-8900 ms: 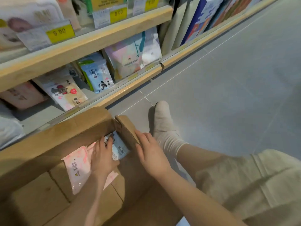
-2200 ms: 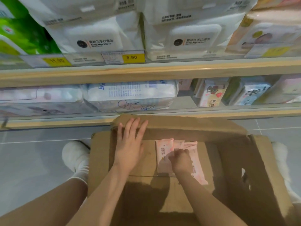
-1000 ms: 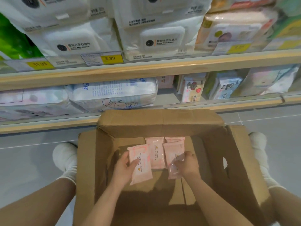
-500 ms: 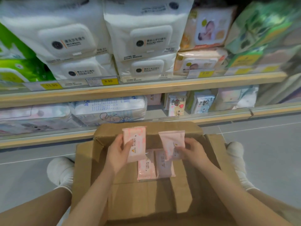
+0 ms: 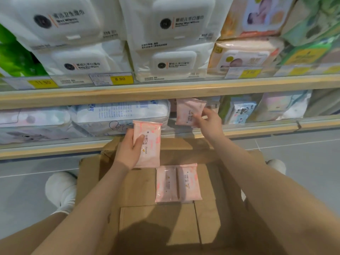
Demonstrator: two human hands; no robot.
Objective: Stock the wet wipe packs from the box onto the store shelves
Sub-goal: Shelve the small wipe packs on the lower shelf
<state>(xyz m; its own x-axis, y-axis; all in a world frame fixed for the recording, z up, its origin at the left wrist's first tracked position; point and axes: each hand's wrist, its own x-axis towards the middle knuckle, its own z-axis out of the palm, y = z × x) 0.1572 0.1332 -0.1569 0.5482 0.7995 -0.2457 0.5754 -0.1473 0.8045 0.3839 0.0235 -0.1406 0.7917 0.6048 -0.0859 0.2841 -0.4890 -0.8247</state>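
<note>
Socks, white, sit on the grey floor either side of the cardboard box (image 5: 92,173), the left sock (image 5: 61,190) well clear of it. Left hand (image 5: 128,150) grips a pink wet wipe pack (image 5: 149,144) upright, thumb across its face, now raised above the box's far flap and level with the lower shelf (image 5: 239,132); half a second ago it was lower, over the box. Two more pink packs (image 5: 177,183) lie side by side on the box floor, unmoved. Right hand (image 5: 209,122) pinches a second pink pack (image 5: 187,111) by its edge and has carried it forward into the lower shelf opening, just right of a large white bundle (image 5: 119,116), where earlier it hung above the box.
</note>
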